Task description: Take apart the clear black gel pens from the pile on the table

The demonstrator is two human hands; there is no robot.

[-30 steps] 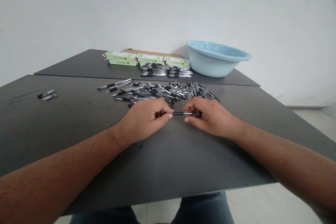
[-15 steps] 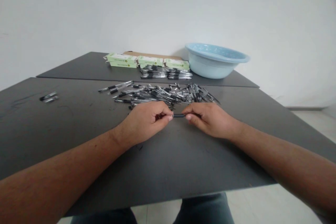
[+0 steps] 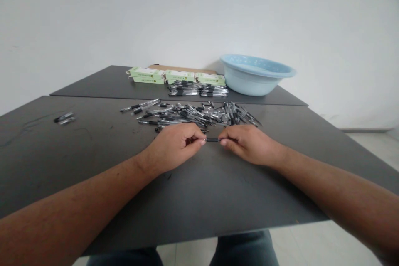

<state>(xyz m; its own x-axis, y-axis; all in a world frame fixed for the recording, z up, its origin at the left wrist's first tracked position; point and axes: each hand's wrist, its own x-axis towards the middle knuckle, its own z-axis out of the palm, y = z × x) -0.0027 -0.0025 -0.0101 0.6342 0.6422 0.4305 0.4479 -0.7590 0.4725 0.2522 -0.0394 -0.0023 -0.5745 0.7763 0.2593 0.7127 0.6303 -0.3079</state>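
Between my two hands runs a pen (image 3: 213,139) with a black grip, held level just above the table. My left hand (image 3: 179,146) pinches one end between thumb and forefinger. At the other end, the thumb and fingers of my right hand (image 3: 247,142) are closed on the same pen. Both pen ends are hidden by my fingers. Right behind my hands lies a loose heap of pens and pen parts (image 3: 191,113), black and clear.
Green-and-white boxes (image 3: 149,75) stand stacked at the back, with neat piles of pens (image 3: 183,89) before them. A light blue basin (image 3: 252,77) sits back right. A few small pen pieces (image 3: 65,119) lie at the left on the dark table (image 3: 199,199).
The view has shifted slightly. Both hands keep their pinch on the pen, and a little more of its clear part shows beside the black grip.
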